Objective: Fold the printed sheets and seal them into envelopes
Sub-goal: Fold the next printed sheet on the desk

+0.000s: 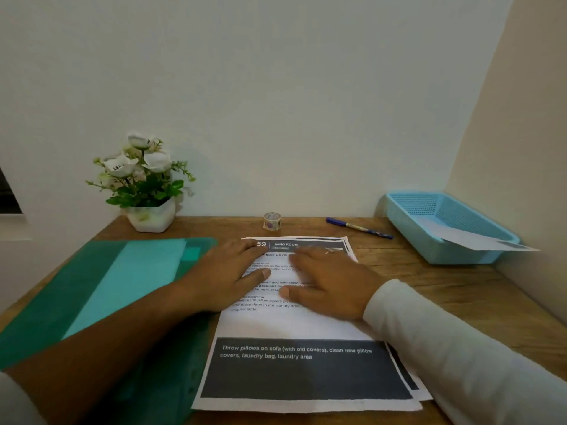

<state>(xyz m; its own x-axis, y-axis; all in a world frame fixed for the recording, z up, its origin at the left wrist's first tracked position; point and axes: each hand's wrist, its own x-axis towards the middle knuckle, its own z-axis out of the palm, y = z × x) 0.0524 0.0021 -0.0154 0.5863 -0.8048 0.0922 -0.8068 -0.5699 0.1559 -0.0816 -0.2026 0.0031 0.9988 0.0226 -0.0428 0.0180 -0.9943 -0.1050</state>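
**Fingers flat on printed sheets**

Fingers [245, 250] straight, spread wide: left hand [228, 274] and right hand [329, 286] press the printed sheets [294, 329], stacked mid-table [460, 289]. White pages, dark header, black text band below; lower sheets peek out right.

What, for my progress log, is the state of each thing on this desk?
printed sheets: unfolded, flat, stacked slightly askew.
left hand: fingers straight, resting flat on the top sheet.
right hand: fingers straight, resting flat on the top sheet.
green folder: lying flat beside the sheets.
tape roll: untouched, behind the sheets.
pen: lying on the desk, untouched.
blue basket: holds one paper, overhanging its rim.
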